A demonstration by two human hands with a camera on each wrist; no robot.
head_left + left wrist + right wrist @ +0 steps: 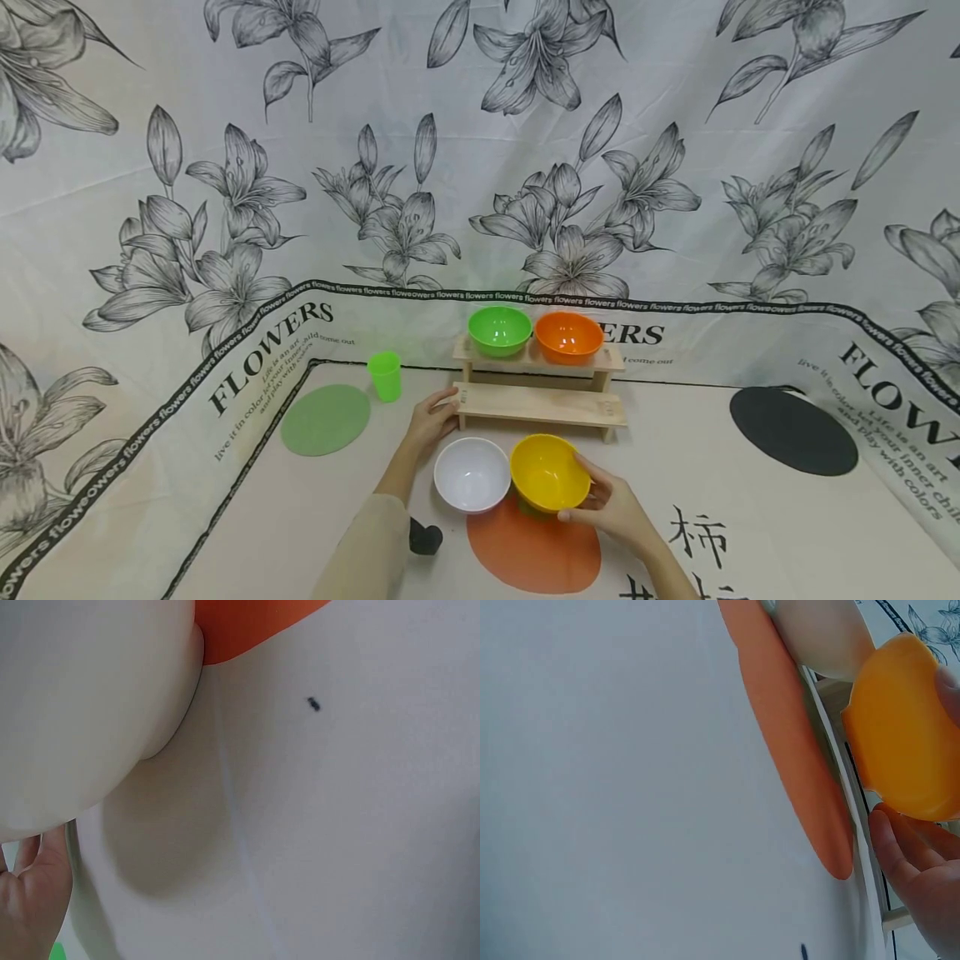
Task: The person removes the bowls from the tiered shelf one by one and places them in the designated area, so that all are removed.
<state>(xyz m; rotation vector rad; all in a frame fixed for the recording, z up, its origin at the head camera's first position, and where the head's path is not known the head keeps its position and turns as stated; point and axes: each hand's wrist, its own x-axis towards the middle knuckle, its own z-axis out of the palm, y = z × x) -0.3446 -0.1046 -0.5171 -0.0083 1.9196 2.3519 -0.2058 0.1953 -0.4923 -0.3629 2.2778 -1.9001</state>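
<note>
My right hand point(611, 504) grips the yellow bowl point(550, 472) by its right side, thumb near the front and fingers around the wall. In the right wrist view the yellow bowl point(907, 727) is held up off the table, beside the orange mat point(795, 750). A white bowl point(472, 475) sits just left of it, rim close to rim. At the left end of the two-step wooden rack point(540, 402), my left hand point(432, 421) holds the lower board's end. The left wrist view shows that hand point(34, 892) partly hidden behind the white bowl point(82, 697).
A green bowl point(499, 332) and an orange bowl point(568, 337) stand on the rack's upper step. To the left are a green cup point(385, 377) and a green round mat point(326, 419). A black round mat point(793, 431) lies at right. Flowered cloth point(480, 167) hangs behind.
</note>
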